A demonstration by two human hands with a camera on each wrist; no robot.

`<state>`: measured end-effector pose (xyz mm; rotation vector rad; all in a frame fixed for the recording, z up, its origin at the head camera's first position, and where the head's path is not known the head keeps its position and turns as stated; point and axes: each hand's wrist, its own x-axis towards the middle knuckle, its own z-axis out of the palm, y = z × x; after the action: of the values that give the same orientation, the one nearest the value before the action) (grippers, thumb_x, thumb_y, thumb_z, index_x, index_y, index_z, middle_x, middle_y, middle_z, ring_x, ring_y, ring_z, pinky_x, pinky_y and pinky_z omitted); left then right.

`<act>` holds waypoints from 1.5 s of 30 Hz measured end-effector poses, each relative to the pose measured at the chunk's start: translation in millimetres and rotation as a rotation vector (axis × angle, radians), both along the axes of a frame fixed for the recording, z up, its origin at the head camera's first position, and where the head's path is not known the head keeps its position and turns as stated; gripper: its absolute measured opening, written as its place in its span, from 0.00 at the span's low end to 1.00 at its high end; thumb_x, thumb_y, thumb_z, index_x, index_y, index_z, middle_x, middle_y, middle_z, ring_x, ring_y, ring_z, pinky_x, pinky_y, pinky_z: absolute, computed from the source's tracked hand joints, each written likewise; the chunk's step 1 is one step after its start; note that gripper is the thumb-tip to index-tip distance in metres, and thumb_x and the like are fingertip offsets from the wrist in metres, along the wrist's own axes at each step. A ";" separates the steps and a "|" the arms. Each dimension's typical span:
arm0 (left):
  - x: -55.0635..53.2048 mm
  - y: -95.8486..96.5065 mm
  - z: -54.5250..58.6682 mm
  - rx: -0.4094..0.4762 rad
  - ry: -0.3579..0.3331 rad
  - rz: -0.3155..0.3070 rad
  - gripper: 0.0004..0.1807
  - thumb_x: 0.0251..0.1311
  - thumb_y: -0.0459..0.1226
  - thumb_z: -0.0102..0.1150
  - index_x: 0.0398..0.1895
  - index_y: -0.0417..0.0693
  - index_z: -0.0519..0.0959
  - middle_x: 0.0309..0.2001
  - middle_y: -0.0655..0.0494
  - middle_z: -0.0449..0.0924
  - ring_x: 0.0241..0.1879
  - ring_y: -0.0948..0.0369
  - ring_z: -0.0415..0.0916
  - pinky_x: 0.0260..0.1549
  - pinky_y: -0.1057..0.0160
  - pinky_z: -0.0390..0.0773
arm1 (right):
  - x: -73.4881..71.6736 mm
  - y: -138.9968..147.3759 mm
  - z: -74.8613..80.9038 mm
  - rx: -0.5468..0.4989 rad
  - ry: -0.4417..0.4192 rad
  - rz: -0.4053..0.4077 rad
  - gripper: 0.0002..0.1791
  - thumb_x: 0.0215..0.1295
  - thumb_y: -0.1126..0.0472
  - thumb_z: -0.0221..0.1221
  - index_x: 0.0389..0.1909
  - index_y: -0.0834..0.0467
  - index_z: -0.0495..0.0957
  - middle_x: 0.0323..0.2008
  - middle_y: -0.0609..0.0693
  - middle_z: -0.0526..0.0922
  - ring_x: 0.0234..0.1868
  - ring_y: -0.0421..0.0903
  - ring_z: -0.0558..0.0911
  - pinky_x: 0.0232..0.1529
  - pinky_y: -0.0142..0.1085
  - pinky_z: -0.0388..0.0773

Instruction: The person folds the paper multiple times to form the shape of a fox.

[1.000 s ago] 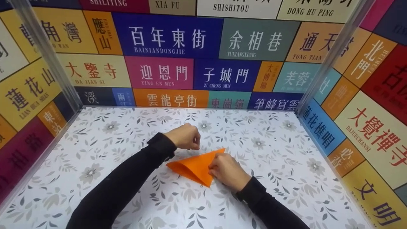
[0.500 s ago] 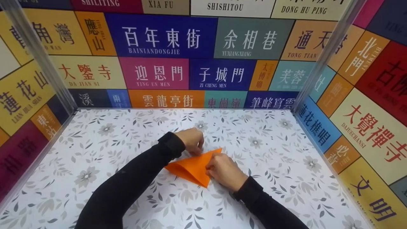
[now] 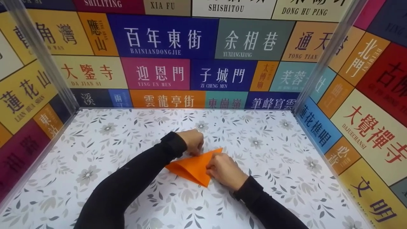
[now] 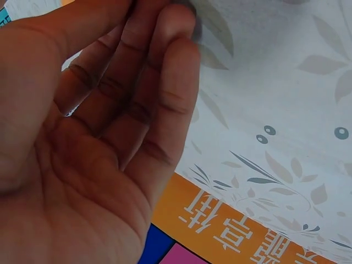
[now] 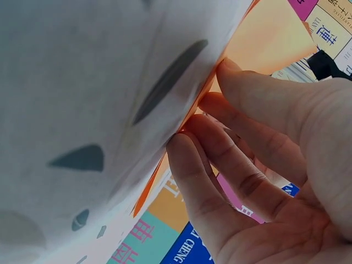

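Observation:
A folded sheet of orange paper (image 3: 202, 167) lies on the floral tabletop, one flap raised so that a gap shows along its near left side. My right hand (image 3: 227, 170) holds its right side with bent fingers; in the right wrist view the thumb (image 5: 234, 74) and fingertips meet the orange paper (image 5: 275, 41) along its edge. Behind the sheet is my left hand (image 3: 193, 141), fingers curled downward, right at the far edge. In the left wrist view the left hand's curled fingers (image 4: 176, 99) hang over the tabletop, and I cannot tell whether they pinch the paper.
The white tabletop (image 3: 127, 140) has a printed leaf and flower pattern. Colourful sign-covered panels (image 3: 162, 38) stand at the back, left and right. Clear corner posts (image 3: 330, 57) rise where the panels meet.
My left hand has come down and to the right, from above and behind the orange paper to its far edge. The right hand stays on the right side of the sheet.

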<state>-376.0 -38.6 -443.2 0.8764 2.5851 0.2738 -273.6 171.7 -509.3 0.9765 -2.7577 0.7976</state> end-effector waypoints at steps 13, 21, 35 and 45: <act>-1.9 -4.2 -7.4 0.047 -0.032 0.044 0.05 0.72 0.33 0.80 0.41 0.38 0.95 0.33 0.45 0.94 0.24 0.64 0.77 0.29 0.70 0.75 | 0.8 -2.2 -2.1 0.021 0.038 -0.014 0.06 0.64 0.70 0.81 0.41 0.63 0.97 0.36 0.56 0.89 0.41 0.55 0.90 0.46 0.44 0.93; -0.7 -7.1 -11.2 0.097 -0.019 0.049 0.04 0.70 0.32 0.80 0.42 0.39 0.95 0.36 0.44 0.97 0.24 0.66 0.79 0.29 0.72 0.77 | 0.7 -2.6 -2.7 0.002 0.018 -0.019 0.06 0.64 0.71 0.80 0.41 0.64 0.97 0.37 0.57 0.90 0.42 0.55 0.92 0.46 0.44 0.94; 0.8 -17.8 -12.5 0.105 -0.096 0.098 0.04 0.73 0.32 0.79 0.43 0.39 0.95 0.38 0.43 0.97 0.32 0.55 0.93 0.29 0.71 0.81 | 0.5 -3.7 -1.9 0.010 0.033 -0.026 0.07 0.63 0.71 0.81 0.41 0.64 0.97 0.36 0.55 0.89 0.41 0.54 0.91 0.47 0.44 0.94; 4.7 -29.8 -15.5 0.113 -0.114 0.130 0.04 0.72 0.33 0.79 0.42 0.39 0.94 0.35 0.47 0.95 0.28 0.61 0.86 0.30 0.72 0.81 | 1.6 -2.1 -3.4 0.025 0.097 -0.013 0.06 0.63 0.70 0.81 0.39 0.63 0.97 0.35 0.55 0.88 0.39 0.55 0.90 0.45 0.45 0.93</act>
<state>-371.3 -68.3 -458.6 0.7092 2.5437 0.4973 -272.0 169.6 -512.7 0.9738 -2.6952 0.6961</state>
